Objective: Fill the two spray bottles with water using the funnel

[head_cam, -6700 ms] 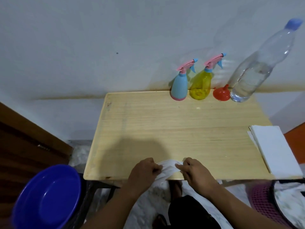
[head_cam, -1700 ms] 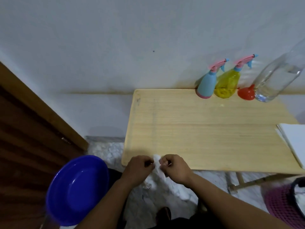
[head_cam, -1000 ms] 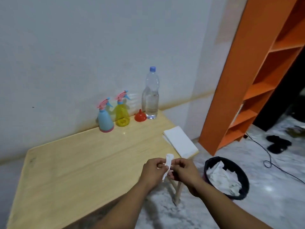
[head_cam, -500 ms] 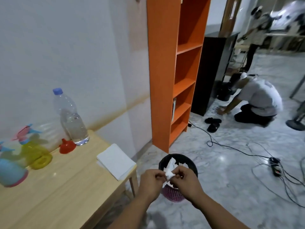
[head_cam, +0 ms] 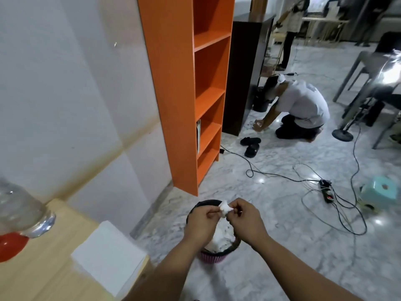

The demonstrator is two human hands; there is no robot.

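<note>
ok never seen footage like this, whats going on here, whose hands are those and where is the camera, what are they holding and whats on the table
There is no machine here. The single picture comes from a wide-angle camera worn on a person's head, looking forward and down, so the two bare arms reaching in from the bottom are the wearer's own.

The left hand and right hand together pinch a small crumpled white tissue with their fingers. They hold it right above a dark bin on the floor that already has white paper in it.

At the lower left is the corner of a wooden table. On it you can see the base of a clear water bottle, part of a red funnel beside it, and a stack of white paper. The spray bottles are out of view.

Behind stand an orange shelf and cables on the floor, where another person crouches.
</note>
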